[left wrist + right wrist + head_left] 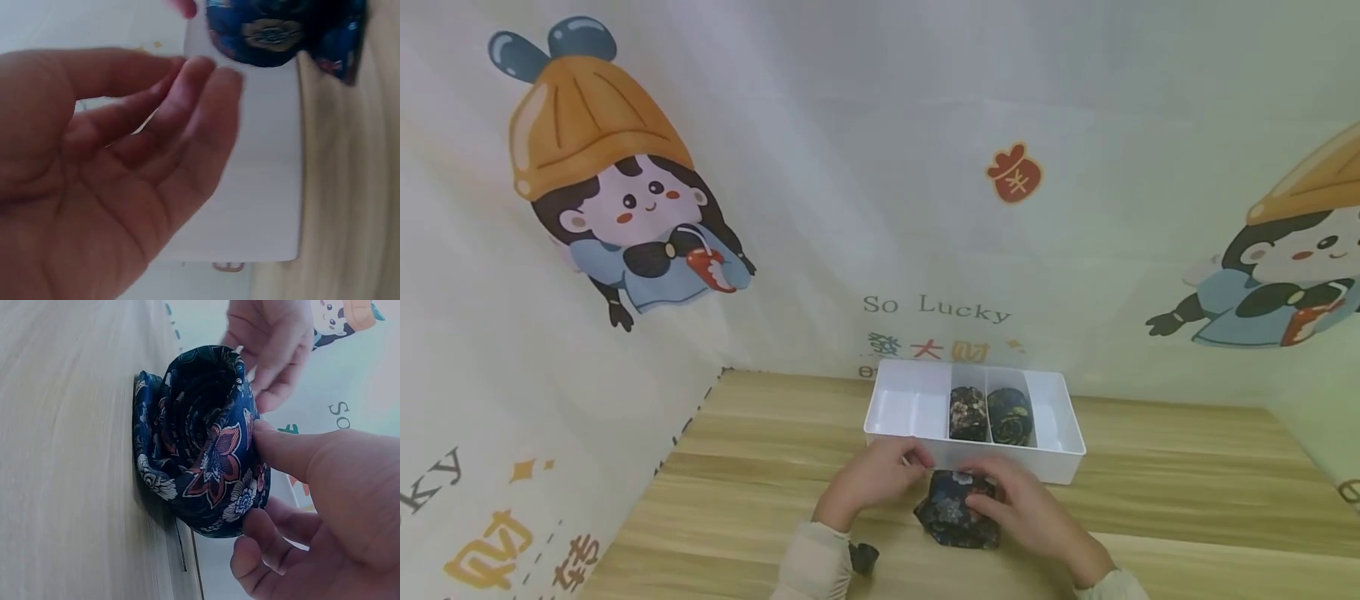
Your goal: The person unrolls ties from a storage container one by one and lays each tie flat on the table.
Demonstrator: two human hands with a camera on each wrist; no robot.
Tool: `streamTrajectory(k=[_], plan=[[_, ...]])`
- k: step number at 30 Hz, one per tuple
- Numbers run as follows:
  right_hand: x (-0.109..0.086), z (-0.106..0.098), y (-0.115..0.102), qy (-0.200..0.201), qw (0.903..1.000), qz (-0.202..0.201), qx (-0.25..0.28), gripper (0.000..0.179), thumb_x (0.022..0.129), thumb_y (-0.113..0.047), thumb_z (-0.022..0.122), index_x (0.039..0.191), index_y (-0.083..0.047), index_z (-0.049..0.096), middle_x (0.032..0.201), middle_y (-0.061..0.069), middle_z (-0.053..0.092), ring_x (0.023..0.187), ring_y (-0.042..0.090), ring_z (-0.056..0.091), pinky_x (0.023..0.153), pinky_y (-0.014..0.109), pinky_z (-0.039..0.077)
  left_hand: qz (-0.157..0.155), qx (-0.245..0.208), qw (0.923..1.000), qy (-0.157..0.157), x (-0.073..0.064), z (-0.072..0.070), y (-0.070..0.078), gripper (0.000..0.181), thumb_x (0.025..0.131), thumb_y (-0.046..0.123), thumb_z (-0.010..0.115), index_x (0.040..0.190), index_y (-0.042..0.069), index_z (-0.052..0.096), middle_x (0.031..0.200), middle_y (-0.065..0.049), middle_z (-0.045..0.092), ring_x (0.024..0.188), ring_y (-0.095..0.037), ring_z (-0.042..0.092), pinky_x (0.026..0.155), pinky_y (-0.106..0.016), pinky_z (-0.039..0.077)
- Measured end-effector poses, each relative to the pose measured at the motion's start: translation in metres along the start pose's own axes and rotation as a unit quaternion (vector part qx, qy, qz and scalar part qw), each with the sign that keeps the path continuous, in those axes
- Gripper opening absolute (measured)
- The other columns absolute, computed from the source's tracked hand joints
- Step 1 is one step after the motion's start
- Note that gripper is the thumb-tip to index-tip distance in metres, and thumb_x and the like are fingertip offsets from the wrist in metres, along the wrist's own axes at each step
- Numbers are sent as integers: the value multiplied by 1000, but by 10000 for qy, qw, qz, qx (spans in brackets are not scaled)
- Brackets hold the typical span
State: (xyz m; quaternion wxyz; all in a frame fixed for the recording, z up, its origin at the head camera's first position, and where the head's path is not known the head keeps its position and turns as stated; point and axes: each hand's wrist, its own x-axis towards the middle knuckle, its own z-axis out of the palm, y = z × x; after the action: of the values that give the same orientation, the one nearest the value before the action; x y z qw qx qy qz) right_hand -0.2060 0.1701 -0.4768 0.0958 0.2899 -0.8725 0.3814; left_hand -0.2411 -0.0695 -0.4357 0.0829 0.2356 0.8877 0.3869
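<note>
Gripping a floral cloth roll, the right hand held it between thumb and fingers.
The roll sat on the wooden table, just in front of a white box whose two middle compartments each contained a dark patterned roll. The left hand was released beside the cloth, its fingers loosely bent.

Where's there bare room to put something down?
Bare tabletop shows left and right of the white box; inside it, the left end and right end are free. Crowded: the box's middle, with two rolls, and in front, where the left hand and right hand flank the flowered roll.
</note>
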Motion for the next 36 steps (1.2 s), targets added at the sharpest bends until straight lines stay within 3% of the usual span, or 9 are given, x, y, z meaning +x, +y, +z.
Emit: streamTrajectory(k=[2,5,10,15,21,28,33,36], plan=[[0,-1,0,-35,9997,-161,-160,35,92,-16,73,127,-17,68,121,1,71,111,16,65,95,37,53,43,-11,9998,-207,0,4,-2,14,90,4,59,99,6,70,86,-4,71,76,-8,60,69,-25,50],[-1,-2,1,-132,9993,-269,-218,36,93,-16,71,130,-19,68,120,0,71,110,16,65,94,35,53,72,40,9996,-271,0,11,-5,13,88,0,60,97,5,67,82,-4,68,72,-8,58,67,-24,49],[-4,-7,1,-419,9989,-100,-200,37,96,-17,69,132,-22,68,118,0,69,108,11,62,91,32,53,-202,56,9995,-236,-1,19,-7,10,86,-2,62,94,4,63,78,-2,61,67,-9,52,62,-24,45],[-5,-10,2,-627,9978,141,-138,35,96,-17,67,131,-25,69,120,-1,68,110,11,61,93,32,52,-489,14,9987,-143,0,25,-10,17,79,-2,66,96,1,66,81,-5,66,70,-12,56,64,-27,48],[-3,-12,2,-531,9980,350,-6,29,96,-19,68,125,-23,70,123,1,69,114,15,62,96,34,52,-949,-17,9950,-300,2,29,-10,24,74,4,74,98,0,71,89,-8,72,79,-18,62,74,-38,53],[-3,-7,5,-366,9957,582,627,26,92,-33,75,114,-19,71,114,2,68,93,1,56,78,23,49,-1020,6,9937,-456,3,35,-8,12,75,7,76,86,4,76,78,-4,71,70,-15,57,65,-31,46],[-1,-2,7,-217,9979,356,505,25,87,-37,80,103,-23,68,111,-5,66,103,3,58,92,27,50,-997,41,9941,-421,2,34,-8,6,77,8,76,82,5,74,75,-2,68,69,-14,56,63,-29,44],[-1,-2,6,-193,9987,290,376,26,85,-36,82,97,-24,64,112,-5,67,106,5,60,93,28,51,-977,27,9943,-427,2,32,-9,7,78,10,76,83,5,75,77,-2,69,71,-14,56,65,-29,45]])
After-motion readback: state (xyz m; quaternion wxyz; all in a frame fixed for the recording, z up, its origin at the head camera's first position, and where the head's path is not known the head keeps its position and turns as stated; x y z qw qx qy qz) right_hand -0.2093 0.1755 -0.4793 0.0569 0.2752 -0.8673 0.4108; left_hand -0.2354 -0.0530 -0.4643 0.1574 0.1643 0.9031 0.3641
